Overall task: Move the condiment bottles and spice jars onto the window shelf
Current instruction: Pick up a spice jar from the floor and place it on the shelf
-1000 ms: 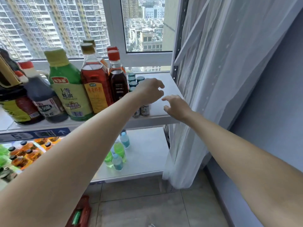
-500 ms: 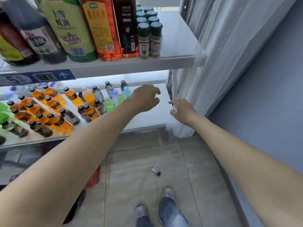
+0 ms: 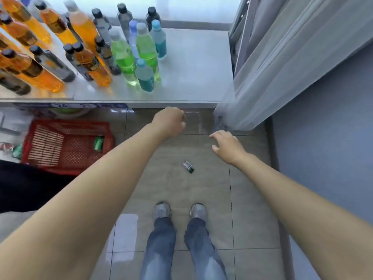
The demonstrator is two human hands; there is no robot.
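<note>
1. Nearest to us are two grey sneakers (image 3: 161,210) below blue denim trouser legs, standing on glossy beige floor tiles (image 3: 252,223) with thin dark grout lines.
2. Just ahead of the shoes, one small spice jar (image 3: 188,167) lies tipped on its side on the tiles, a pale cylinder with a dark green cap. It is on the floor, well apart from any shelf, and neither hand touches it.
3. Our two bare forearms reach out over the floor. The left hand (image 3: 169,122) is curled into a loose fist above the tiles just before the shelf edge; we see nothing in it. The right hand (image 3: 227,145) hangs with its fingers relaxed and slightly spread, holding nothing, near the foot of the curtain.
4. To the left, one red plastic basket (image 3: 66,146) with perforated lattice walls sits on the floor; a small green item lies inside it, too blurred to identify.
5. Beyond the hands runs a smooth, pale, reflective shelf (image 3: 193,77) with a blue label strip on its front edge. Slim plastic drink bottles stand on it: orange ones (image 3: 88,63) with black caps, grey ones, two green (image 3: 125,57) and two teal ones; the orange and grey run out of view, so we cannot count them.
6. On the right, a sheer white curtain (image 3: 282,63) falls in soft folds against a flat grey wall.
</note>
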